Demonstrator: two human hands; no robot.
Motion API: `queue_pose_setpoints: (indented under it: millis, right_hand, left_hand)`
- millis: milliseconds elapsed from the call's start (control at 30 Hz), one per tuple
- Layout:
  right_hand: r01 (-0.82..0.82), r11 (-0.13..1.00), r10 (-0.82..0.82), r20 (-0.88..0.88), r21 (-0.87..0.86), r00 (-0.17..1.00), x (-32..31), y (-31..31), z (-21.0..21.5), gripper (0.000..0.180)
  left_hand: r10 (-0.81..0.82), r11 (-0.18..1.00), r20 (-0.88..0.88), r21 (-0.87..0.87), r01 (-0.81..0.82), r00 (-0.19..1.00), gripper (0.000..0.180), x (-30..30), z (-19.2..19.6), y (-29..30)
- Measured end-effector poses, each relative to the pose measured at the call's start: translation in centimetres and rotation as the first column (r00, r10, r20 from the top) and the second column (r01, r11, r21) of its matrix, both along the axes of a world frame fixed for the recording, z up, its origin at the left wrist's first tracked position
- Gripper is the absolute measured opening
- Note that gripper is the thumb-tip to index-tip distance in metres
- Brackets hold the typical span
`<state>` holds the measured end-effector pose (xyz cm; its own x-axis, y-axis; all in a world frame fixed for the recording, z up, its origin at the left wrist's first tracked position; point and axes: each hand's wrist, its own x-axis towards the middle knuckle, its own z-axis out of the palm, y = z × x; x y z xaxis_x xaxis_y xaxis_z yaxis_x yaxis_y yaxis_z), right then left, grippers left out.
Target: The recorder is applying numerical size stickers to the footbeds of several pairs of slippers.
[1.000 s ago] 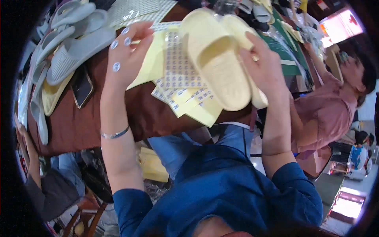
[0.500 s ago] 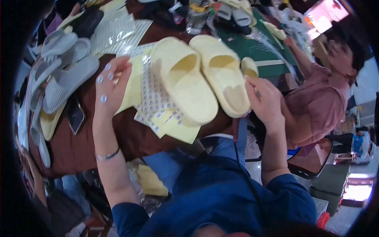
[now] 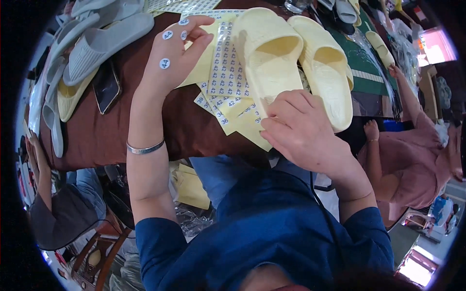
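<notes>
Since the earlier frame, the right hand (image 3: pixel 301 128) has moved left from the right slipper (image 3: pixel 334 94) to the heel of the left slipper (image 3: pixel 272 72); its fingers curl there, but whether they grip I cannot tell. Both cream slippers are side by side at the table's (image 3: pixel 111 138) near edge, right of the sticker sheets (image 3: pixel 228 63). Left of these, the left hand (image 3: pixel 177 56) holds nothing, fingers loosely bent, thumb apart, round stickers (image 3: pixel 165 63) on its back.

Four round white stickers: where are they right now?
In the head view, upper left of centre, the stickers are on the person's left hand, just left of the sticker sheets.
</notes>
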<state>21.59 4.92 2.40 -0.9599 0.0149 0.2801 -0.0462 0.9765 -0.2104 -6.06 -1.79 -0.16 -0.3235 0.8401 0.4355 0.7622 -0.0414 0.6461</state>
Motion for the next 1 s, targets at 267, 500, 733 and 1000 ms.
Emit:
queue_pose_setpoints:
  millis: [267, 500, 733, 1000]
  right_hand:
    - [-0.184, 0.948, 0.157, 0.122, 0.258, 0.98, -2.7, -1.8, 0.0, 0.015]
    - [-0.211, 0.902, 0.165, 0.151, 0.378, 0.975, -4.5, -2.4, -0.8, 0.017]
    - [-0.128, 0.949, 0.129, 0.014, 0.29, 0.992, -3.2, -2.3, -1.3, 0.016]
    - [0.072, 0.98, -0.076, 0.015, 0.186, 0.997, -0.2, 0.0, -0.8, 0.038]
  left_hand:
    - [-0.021, 0.999, -0.037, 0.028, 0.022, 0.999, 0.026, 0.8, 1.0, -0.5]
    - [0.028, 0.992, 0.044, 0.12, -0.034, 0.999, 0.024, 1.5, 0.5, -2.6]
    - [0.09, 0.962, 0.168, 0.241, -0.129, 0.982, 0.032, 10.4, -0.7, -9.7]
    - [0.046, 0.998, -0.294, 0.047, -0.033, 0.955, 0.054, 13.0, -3.6, -11.7]
